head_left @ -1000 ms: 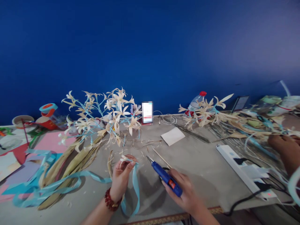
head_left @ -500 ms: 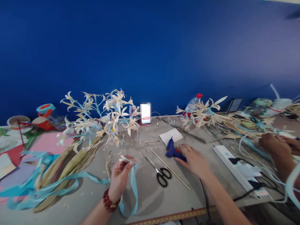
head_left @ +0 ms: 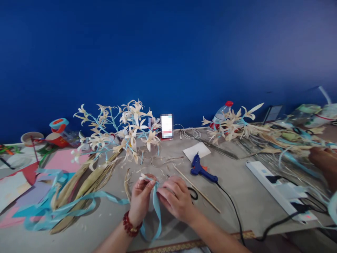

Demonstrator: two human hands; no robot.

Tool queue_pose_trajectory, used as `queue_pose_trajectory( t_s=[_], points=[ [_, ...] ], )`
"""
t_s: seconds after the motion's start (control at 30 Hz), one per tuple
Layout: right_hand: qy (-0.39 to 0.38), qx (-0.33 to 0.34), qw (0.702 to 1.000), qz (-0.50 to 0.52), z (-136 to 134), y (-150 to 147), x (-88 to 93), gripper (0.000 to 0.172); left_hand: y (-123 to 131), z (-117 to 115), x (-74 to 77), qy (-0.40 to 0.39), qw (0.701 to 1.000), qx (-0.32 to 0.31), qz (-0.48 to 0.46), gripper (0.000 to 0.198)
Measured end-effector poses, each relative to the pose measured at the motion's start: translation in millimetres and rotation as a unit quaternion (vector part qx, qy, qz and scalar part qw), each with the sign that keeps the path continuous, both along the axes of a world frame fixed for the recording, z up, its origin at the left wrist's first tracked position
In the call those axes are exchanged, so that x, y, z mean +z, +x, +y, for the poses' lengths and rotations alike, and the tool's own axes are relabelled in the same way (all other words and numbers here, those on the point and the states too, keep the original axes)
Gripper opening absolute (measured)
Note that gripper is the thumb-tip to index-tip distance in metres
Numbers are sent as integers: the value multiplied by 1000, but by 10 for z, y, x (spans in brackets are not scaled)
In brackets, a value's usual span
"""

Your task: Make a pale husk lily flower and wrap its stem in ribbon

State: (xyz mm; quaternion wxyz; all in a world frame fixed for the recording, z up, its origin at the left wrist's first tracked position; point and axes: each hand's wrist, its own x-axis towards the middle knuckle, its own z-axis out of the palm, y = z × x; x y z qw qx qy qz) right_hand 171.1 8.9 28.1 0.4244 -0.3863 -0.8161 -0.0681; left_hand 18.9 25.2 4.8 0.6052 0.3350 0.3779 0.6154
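My left hand (head_left: pixel 140 200) pinches a small cream flower (head_left: pixel 146 177) with a light blue ribbon (head_left: pixel 157 211) hanging from it in a loop. My right hand (head_left: pixel 176 198) is beside it, fingers curled onto the ribbon just below the flower. The blue glue gun (head_left: pixel 200 169) lies on the grey table (head_left: pixel 231 182) to the right, nozzle up, its black cord running off the near edge. Black-handled scissors (head_left: pixel 193 193) are mostly hidden behind my right hand. A thin wooden stick (head_left: pixel 200 191) lies next to them.
A branch of cream flowers on blue stems (head_left: pixel 123 130) lies behind my hands, and dried leaves (head_left: pixel 84 182) and loose blue ribbon (head_left: pixel 52 211) lie at left. A white power strip (head_left: pixel 276 191), a second flower bunch (head_left: pixel 231 126), a water bottle (head_left: pixel 221 112) and another person's hand (head_left: pixel 323 161) are at right.
My right hand carried the glue gun away from the flower, set it down on the table and came back to the ribbon beside my left hand. The scissors showed while it was away.
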Motion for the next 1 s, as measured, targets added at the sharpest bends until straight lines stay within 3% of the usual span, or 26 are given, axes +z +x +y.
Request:
queue_pose_trajectory(
  t_s=[0.23,0.5,0.83,1.0],
  points=[
    [40,32,998,27,8,-44,-69,15,20,-31,24,4,1000,-9,4,13],
    [15,3,997,78,23,-76,-98,8,28,-41,2,5,1000,-11,-21,10],
    [47,42,995,80,5,-53,-139,15,39,-54,7,13,999,-24,-26,9],
    [28,6,996,90,1,-54,-165,15,43,-49,15,4,999,-18,-27,11]
  ],
)
